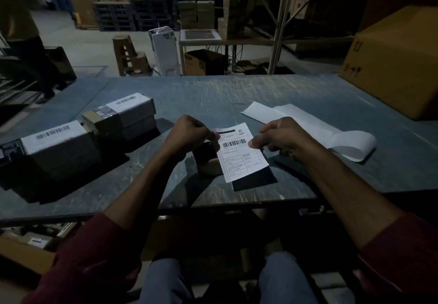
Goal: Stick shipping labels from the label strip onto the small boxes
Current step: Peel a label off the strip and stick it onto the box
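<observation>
Both hands pinch the shipping label between them above a small box.

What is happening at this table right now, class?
A person holds a printed shipping label between both hands: the left hand pinches its top corner, the right hand its side edge. A small box sits just beneath. Two labelled boxes lie to the left, the label strip to the right.

Dim, murky wide-angle view, edges bowed, heavy shadows, background soft
</observation>
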{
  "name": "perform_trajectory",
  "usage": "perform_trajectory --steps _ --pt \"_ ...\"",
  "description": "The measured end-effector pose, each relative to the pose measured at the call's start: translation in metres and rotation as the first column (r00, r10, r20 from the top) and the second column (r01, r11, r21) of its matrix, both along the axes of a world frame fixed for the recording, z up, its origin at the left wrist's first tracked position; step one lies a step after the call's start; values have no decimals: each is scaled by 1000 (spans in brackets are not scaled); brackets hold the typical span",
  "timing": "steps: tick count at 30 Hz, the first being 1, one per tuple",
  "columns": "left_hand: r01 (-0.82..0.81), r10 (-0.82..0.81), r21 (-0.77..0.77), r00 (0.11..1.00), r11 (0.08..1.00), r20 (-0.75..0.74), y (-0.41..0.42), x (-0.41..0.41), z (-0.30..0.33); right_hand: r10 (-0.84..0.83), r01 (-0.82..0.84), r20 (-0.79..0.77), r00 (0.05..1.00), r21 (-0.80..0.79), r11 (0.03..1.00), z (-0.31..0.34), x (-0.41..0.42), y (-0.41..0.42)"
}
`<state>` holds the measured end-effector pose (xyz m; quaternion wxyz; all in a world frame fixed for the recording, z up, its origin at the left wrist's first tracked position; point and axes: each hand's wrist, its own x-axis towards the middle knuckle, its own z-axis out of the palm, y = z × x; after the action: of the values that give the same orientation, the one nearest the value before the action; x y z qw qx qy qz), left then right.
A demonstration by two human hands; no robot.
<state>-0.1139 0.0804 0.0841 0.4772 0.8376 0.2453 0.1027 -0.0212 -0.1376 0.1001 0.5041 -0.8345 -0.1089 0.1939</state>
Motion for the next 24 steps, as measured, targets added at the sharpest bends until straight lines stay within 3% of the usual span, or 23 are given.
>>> perform_trajectory --steps 24 --pt "-40 35 218 999 975 24 4 12 -18 20 -17 47 999 -57 998 6 1 9"
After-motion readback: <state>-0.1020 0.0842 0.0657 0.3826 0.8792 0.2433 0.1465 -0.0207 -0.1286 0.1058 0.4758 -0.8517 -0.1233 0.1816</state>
